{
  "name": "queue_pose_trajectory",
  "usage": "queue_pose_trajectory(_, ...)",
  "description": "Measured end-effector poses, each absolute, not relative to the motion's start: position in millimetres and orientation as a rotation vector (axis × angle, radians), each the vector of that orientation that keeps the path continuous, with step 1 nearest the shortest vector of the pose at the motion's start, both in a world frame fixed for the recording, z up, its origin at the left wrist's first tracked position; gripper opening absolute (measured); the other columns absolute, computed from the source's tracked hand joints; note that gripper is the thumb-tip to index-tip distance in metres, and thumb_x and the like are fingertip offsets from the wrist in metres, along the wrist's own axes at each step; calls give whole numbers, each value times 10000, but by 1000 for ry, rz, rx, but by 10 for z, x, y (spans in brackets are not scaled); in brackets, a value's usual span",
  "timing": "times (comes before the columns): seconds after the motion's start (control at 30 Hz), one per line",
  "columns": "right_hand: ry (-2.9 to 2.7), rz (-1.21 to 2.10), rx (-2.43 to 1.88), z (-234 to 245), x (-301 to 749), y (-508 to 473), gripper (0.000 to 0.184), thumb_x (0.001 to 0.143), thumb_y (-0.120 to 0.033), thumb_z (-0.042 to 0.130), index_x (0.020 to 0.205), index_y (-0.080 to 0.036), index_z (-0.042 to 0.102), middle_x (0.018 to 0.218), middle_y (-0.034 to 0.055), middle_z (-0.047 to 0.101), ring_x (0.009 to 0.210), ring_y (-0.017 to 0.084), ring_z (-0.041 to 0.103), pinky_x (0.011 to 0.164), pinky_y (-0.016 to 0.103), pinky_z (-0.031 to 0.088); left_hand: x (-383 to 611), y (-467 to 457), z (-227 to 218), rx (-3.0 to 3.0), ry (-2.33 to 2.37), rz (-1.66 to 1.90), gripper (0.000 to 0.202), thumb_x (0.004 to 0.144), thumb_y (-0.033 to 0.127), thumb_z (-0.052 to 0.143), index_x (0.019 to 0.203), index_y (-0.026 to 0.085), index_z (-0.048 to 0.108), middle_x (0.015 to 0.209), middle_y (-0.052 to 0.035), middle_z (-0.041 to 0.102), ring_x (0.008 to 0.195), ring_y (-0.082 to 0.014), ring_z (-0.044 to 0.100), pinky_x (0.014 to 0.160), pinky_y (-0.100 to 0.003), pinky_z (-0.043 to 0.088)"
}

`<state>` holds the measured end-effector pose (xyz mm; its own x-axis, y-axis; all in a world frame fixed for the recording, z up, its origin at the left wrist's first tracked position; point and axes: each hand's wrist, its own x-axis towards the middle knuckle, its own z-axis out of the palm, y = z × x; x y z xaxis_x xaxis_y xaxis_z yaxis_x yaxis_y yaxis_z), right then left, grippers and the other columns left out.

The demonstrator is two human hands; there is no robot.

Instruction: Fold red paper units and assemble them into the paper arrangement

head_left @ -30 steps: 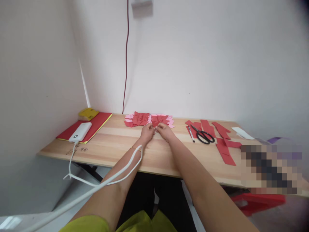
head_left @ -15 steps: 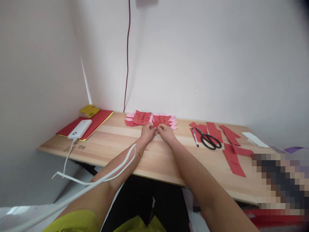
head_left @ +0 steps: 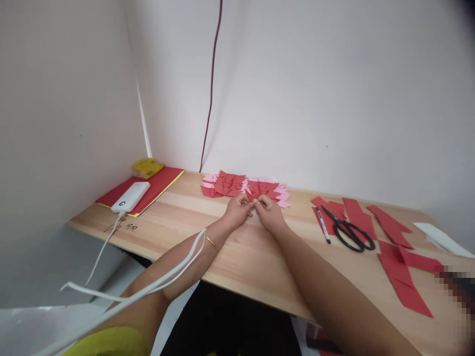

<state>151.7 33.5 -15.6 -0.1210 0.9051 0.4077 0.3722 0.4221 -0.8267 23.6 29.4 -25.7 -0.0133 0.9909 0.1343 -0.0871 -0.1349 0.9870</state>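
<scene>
My left hand [head_left: 238, 209] and my right hand [head_left: 267, 211] meet over the table, fingertips pinched close together. Between them they grip a small folded red paper piece [head_left: 252, 196], partly covered by my fingers. Just beyond lies a row of folded paper pieces, with red ones [head_left: 230, 183] in front and on top of pink ones [head_left: 284, 194]. The held piece overlaps this row in view, so I cannot tell whether it touches it.
On the right lie black-handled scissors [head_left: 351, 232], a pen [head_left: 323, 225] and several red paper strips [head_left: 403, 282], near a white paper [head_left: 443, 238]. To the left, a white power bank [head_left: 130, 197] with a cable rests on a red folder [head_left: 163, 184], by a yellow packet [head_left: 147, 168].
The view has turned a little left, so everything sits further right. Both hands stay closed on the red paper; my fingers now cover more of it.
</scene>
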Motion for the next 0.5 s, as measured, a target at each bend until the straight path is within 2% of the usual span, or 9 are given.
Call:
queue_pose_trajectory(0.13, -1657, 702, -1072, -174, 1493, 365, 316, 793, -466, 505, 619, -216, 418, 564, -37, 433, 549, 130, 422, 551, 262, 339, 215, 284, -177, 1187, 986, 1310, 353, 651, 370, 724, 683, 169, 435, 542, 79, 440, 447, -46, 445, 494, -218, 463)
queue_pose_trajectory(0.3, -1530, 889, -1032, -170, 1463, 361, 292, 781, -484, 535, 696, -224, 433, 601, -30, 511, 557, 137, 499, 545, 264, 401, 238, 293, -117, 1153, 926, 1281, 316, 636, 320, 728, 697, 164, 460, 537, 61, 503, 469, -60, 484, 511, -216, 451)
queue_pose_trajectory(0.5, -1527, 924, -997, -98, 1412, 313, 235, 768, -446, 532, 741, -239, 425, 589, -30, 521, 528, 138, 508, 512, 265, 423, 243, 303, -117, 1114, 970, 1312, 342, 617, 357, 743, 629, 163, 462, 505, 51, 501, 463, -67, 486, 496, -212, 416)
